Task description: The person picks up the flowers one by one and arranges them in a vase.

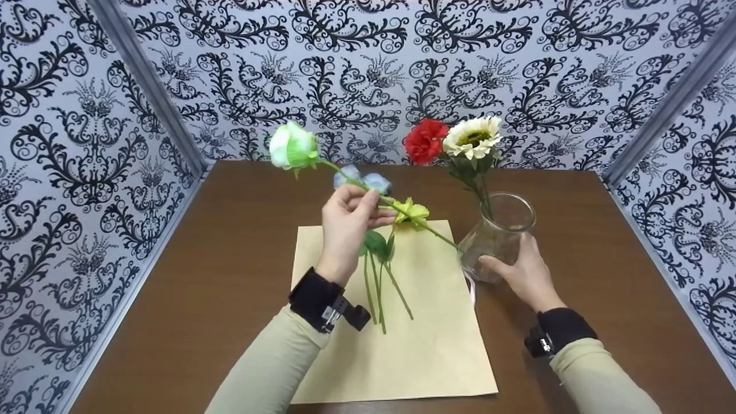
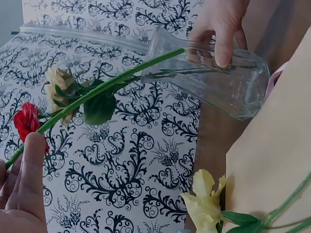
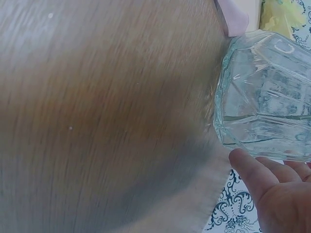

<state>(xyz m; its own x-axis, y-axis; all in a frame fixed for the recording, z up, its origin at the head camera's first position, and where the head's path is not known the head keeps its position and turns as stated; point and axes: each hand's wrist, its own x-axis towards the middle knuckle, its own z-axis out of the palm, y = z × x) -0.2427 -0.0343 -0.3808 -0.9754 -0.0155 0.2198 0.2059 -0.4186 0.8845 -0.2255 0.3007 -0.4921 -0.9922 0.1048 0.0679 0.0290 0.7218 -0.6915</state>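
My left hand (image 1: 348, 227) pinches the green stem of a pale green and white rose (image 1: 293, 147). The bloom points to the upper left, and the stem slants down to the right, its cut end close to the vase. In the left wrist view that end overlaps the vase's neck; the head view does not settle whether it touches. My right hand (image 1: 530, 273) grips the clear glass vase (image 1: 480, 247) low on its right side, thumb in front. A red carnation (image 1: 424, 141) and a cream daisy-like flower (image 1: 472, 138) stand in the vase, leaning left.
Beneath the left hand lies a sheet of tan paper (image 1: 425, 356) on the brown table (image 1: 190, 276). A yellow flower (image 1: 411, 211) and a pale blue flower (image 1: 376, 182) lie there with several stems. Pink ribbon (image 3: 234, 18) is beside the vase. Patterned walls (image 1: 368, 75) enclose the table.
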